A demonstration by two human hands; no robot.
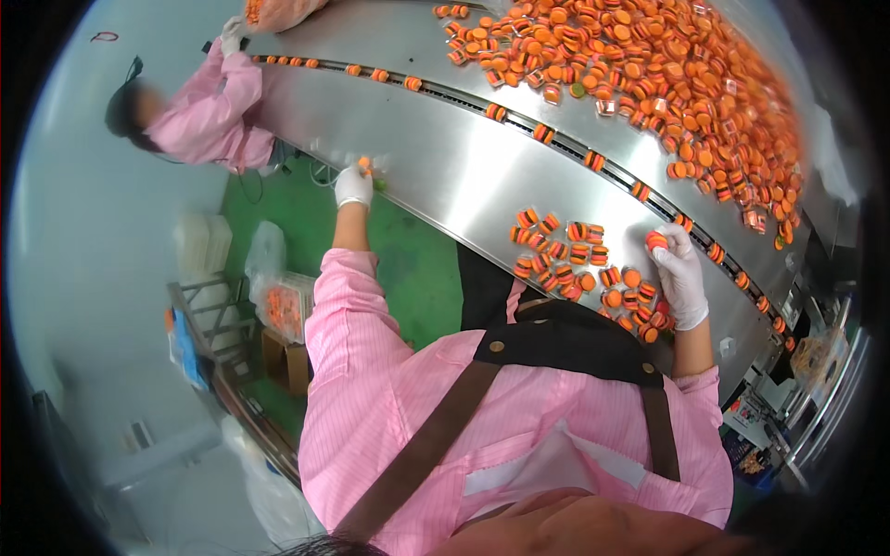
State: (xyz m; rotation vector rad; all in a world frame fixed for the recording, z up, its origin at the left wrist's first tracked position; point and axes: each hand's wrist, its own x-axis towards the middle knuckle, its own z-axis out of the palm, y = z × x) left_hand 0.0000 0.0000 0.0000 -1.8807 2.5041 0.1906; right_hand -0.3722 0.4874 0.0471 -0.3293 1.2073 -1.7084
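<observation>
1. My left grip (354, 187), in a white glove, is out to the left by the near edge of the steel table (436, 157). Its fingers are closed on an orange candy (364, 166), which shows at the fingertips.
2. A small green piece (380, 184) lies just beside that grip; I cannot tell whether the two touch.
3. My right grip (681, 276), gloved in white too, is closed on a burger-shaped candy (656, 240), pinched at the fingertips above the table, on the near side of the conveyor track.
4. The conveyor track (450, 96) is a dark, narrow line curving across the table, with orange, black and red layered candies spaced along it in single file.
5. Near my body, to the left of my right grip, a loose group of burger-shaped candies (578, 253) lies on the table, some upright, some tipped over.
6. Beyond the track, a large heap of candies (667, 83) spreads over the far right of the table.
7. At the upper left, a co-worker in pink sleeves (222, 88) has a gloved hand (232, 35) near the track's end, next to a bulging clear bag (283, 11).
</observation>
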